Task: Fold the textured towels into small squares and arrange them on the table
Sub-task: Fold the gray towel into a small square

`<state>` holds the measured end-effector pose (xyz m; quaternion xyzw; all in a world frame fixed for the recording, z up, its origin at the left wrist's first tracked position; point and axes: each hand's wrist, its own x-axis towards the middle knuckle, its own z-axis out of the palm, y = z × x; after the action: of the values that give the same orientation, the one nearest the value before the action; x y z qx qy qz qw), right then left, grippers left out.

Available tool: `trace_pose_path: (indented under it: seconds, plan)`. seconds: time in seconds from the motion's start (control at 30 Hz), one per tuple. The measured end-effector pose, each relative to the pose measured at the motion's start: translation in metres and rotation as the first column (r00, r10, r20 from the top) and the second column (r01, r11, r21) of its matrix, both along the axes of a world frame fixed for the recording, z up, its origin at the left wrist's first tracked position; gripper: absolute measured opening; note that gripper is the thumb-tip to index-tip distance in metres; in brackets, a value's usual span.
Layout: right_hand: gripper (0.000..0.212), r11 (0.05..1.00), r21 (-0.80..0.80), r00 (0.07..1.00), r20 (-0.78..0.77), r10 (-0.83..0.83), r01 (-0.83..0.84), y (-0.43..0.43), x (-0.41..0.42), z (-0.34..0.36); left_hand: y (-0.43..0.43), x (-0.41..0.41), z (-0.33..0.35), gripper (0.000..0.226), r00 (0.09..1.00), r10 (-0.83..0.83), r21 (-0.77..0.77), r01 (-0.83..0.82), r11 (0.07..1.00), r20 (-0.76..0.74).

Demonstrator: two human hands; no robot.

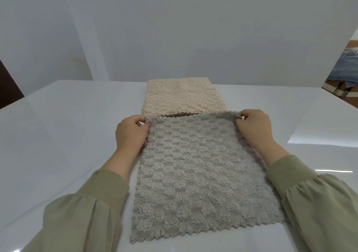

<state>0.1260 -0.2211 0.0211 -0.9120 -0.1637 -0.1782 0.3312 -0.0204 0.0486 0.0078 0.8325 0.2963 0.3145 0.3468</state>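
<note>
The grey towel (195, 174) lies flat on the worktop (67, 125), touching the beige towel (184, 98). Left hand (130, 133) and right hand (253, 127) each pinch a far corner. Draw both corners evenly toward the near edge, aligning edges.

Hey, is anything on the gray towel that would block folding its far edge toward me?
Nothing visible does. The left hand and right hand pinch the far corners of the gray towel, and nothing lies on it. The beige towels sit beyond its far edge, outside the fold's path.
</note>
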Motion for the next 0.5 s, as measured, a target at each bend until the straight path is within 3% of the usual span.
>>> trace_pose_path:
  seconds: [0.07,0.13,0.23,0.33,0.4,0.5]
  plan:
    - [0.032,0.998,0.03,0.999,-0.013,-0.052,0.053,0.002,-0.002,0.005,-0.004,-0.002,0.003,0.009,0.998,0.033,0.04,-0.035,0.999,0.048]
    - [0.03,0.994,0.091,0.991,-0.12,-0.052,0.064,0.005,-0.001,0.005,-0.009,-0.002,0.005,0.012,0.992,0.015,-0.009,-0.014,1.0,0.122]
    - [0.011,0.892,0.449,0.915,-0.378,0.141,0.049,0.012,-0.007,0.006,-0.014,-0.005,0.01,0.016,0.959,-0.033,-0.152,0.078,0.985,0.283]
    - [0.02,0.728,0.686,0.909,-0.309,0.28,0.008,0.015,-0.012,0.017,-0.008,-0.006,0.011,0.017,0.927,-0.062,-0.193,0.141,0.971,0.369]
    - [0.026,0.677,0.735,0.917,-0.247,0.314,-0.034,0.012,-0.017,0.021,-0.011,-0.011,0.013,0.019,0.904,-0.057,-0.304,0.201,0.931,0.424]
    - [0.024,0.652,0.759,0.9,-0.293,0.322,0.014,0.005,-0.024,0.01,-0.02,-0.021,0.017,0.018,0.893,-0.004,-0.474,0.243,0.847,0.45]
